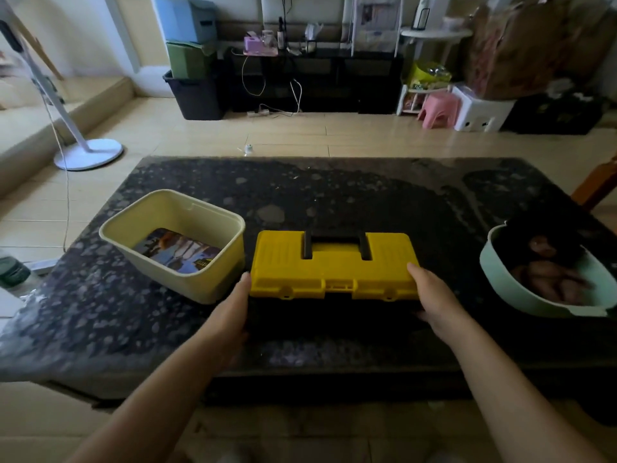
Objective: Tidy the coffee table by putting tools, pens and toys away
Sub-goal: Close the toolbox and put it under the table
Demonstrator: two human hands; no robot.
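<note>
Near the front edge of the coffee table (367, 195) sits the closed yellow toolbox (334, 265). The right hand (437, 305) grasps its right end; the left hand (230, 315) touches its left end, its grip lost in shadow. Judging by this, only stowing the toolbox remains.

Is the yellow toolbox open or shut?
Shut. The toolbox lid lies flat on its base, no gap in front; if latched, cannot tell.

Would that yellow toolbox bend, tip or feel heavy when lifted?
Probably stiff: the yellow toolbox looks like ribbed moulded plastic. Low and wide, it seems unlikely to tip. Weight is a guess while it is closed; the left hand and right hand flank its ends.
</note>
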